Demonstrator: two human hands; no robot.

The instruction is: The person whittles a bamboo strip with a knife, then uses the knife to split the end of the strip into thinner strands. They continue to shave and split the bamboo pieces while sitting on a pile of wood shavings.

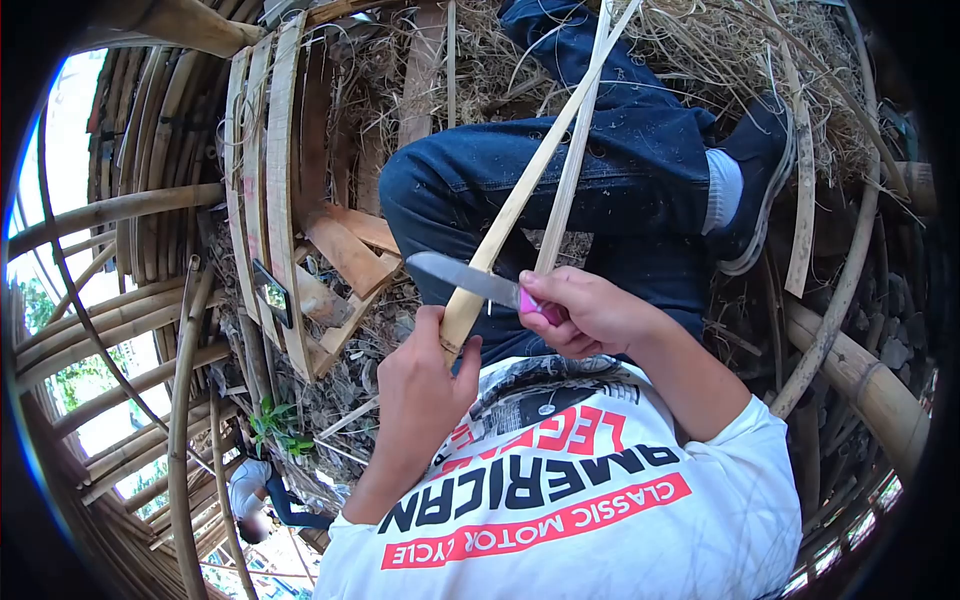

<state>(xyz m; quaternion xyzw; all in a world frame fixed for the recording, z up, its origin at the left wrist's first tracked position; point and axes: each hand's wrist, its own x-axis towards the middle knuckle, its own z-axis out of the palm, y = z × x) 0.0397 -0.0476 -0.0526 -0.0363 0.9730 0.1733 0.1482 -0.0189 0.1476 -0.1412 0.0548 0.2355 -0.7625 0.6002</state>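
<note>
My left hand (428,385) is closed around the lower end of a pale bamboo strip (515,205), its thumb and fingers pressing from both sides. The strip slants away up and to the right, across my bent leg. In my right hand (590,310) is a knife (465,277) with a pink handle. Its blade points left and lies across the strip just above my left fingers. A second thin strip (572,165) runs up from behind my right hand and crosses the first near the top.
Wooden slats (285,150) form a frame at the left, with a phone (272,294) leaning on it. Shavings (690,60) cover the ground ahead. Thick bamboo poles (870,385) stand at the right. Another person (250,495) is at the lower left, beyond bamboo rails (120,215).
</note>
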